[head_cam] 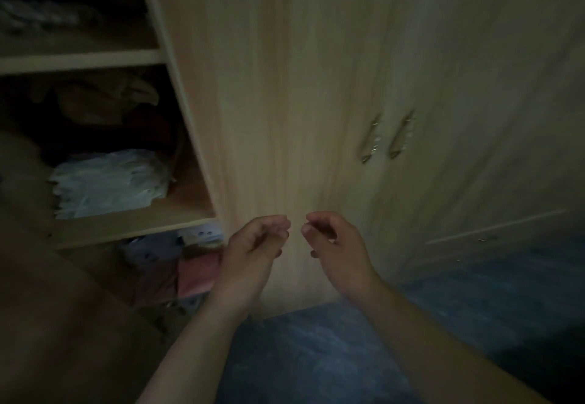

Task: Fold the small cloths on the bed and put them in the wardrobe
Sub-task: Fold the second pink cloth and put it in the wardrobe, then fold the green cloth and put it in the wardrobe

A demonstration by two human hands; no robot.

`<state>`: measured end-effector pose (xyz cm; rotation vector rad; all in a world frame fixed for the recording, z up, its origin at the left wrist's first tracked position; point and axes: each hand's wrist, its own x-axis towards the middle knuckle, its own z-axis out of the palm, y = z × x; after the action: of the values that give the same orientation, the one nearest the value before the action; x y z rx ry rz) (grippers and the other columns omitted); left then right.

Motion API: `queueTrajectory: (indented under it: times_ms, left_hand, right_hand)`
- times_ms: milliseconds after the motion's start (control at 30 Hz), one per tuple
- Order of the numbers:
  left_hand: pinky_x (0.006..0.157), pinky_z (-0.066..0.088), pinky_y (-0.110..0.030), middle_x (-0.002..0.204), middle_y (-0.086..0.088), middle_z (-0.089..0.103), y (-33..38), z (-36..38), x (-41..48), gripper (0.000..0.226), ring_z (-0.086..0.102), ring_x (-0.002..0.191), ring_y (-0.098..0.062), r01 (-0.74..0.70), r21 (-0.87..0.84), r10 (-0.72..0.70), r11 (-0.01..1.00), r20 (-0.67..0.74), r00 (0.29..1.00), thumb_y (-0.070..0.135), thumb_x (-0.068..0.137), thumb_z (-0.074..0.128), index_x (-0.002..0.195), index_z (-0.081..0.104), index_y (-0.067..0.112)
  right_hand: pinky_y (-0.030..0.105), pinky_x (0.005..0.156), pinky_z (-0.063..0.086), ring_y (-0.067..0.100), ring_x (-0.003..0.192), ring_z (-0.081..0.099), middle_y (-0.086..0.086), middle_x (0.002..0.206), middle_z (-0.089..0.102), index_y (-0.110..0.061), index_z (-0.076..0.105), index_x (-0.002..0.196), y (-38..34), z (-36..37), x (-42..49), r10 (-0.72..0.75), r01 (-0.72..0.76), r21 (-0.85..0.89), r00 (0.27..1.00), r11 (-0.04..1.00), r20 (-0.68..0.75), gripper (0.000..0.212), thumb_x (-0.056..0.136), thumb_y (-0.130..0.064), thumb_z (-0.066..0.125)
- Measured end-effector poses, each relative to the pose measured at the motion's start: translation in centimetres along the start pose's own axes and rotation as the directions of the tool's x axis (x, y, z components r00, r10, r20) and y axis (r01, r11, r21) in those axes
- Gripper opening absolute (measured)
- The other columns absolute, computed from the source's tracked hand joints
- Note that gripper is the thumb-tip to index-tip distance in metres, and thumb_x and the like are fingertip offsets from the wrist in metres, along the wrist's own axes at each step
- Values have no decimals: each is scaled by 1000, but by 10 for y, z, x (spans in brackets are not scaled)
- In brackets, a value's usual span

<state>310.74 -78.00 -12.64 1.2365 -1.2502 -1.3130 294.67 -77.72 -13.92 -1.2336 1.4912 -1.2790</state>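
Both hands hovering empty before the wardrobe [285, 86]; frame dim and blurred.
The left hand [253, 245] and right hand [337, 242] are sitting side by side at lower centre, close but not touching, in front of a closed door panel. Each grip is lying loosely curled and apart, holding nothing. The folded small cloths [107, 182] are resting as a pale stack on the middle shelf [136, 229] of the open compartment at the left of the frame. Darker garments [95, 102] are lying behind the stack, and pink and bluish items [186, 270] are sitting on the shelf below. Two door handles [370, 139] are showing at centre right. A blue covering [316, 356] is filling the bottom of the frame.
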Motion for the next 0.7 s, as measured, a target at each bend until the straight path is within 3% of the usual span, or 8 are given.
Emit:
queueTrajectory:
  times_ms: [200, 300, 433, 700]
  left_hand:
    - [96, 55, -37, 111, 14, 77, 36, 88, 39, 20, 70, 107, -4, -72, 5, 67, 997, 297, 953, 22, 97, 64, 107, 75, 34]
    - [92, 57, -35, 108, 11, 78, 46, 150, 51, 18, 71, 105, -6, -70, -24, 74, 997, 405, 911, 28, 89, 66, 103, 76, 34]
    - [91, 58, -34, 106, 8, 79, 53, 254, 64, 16, 72, 106, -12, -69, -21, 69, 997, 553, 830, 15, 96, 65, 104, 74, 26]
    - [84, 59, -28, 105, 4, 79, 85, 463, 65, 18, 72, 105, -17, -114, -48, 112, 992, 741, 663, 8, 96, 65, 106, 72, 21]
  right_hand:
    - [49, 80, 59, 14, 87, 68, -12, 87, 72, -30, 69, 100, -4, -97, 0, -4, 18, 40, 947, 999, -323, 13, 89, -24, 71]
    - [41, 73, 60, 13, 85, 69, -10, 89, 73, -30, 69, 101, 0, -156, -4, 19, 16, 73, 889, 997, -458, 13, 91, -23, 71]
    - [26, 67, 58, 15, 90, 70, -1, 98, 73, -22, 69, 109, 9, -247, -9, 36, 34, 97, 767, 995, -641, 17, 93, -24, 69]
    - [25, 69, 57, 6, 89, 71, -9, 98, 73, -32, 69, 106, 27, -434, -13, -7, 99, 59, 563, 993, -826, 13, 94, -27, 67]
